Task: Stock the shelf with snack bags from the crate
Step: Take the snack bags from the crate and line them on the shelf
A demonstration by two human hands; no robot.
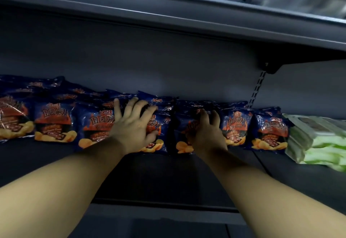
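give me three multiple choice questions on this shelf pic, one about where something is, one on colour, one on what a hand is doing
1. Where do the pale green packs lie?
A. at the right end of the row
B. at the left end
C. on the shelf above

2. What is the snack bags' main colour?
A. yellow
B. dark blue
C. white

3. What is the left hand doing?
A. hanging idle
B. lifting a bag off the shelf
C. pressing spread fingers on a bag

Answers:
1 A: the green packs sit right of the last bag.
2 B: the snack bags are dark blue with orange print.
3 C: the left hand lies flat, fingers spread, on a standing bag.
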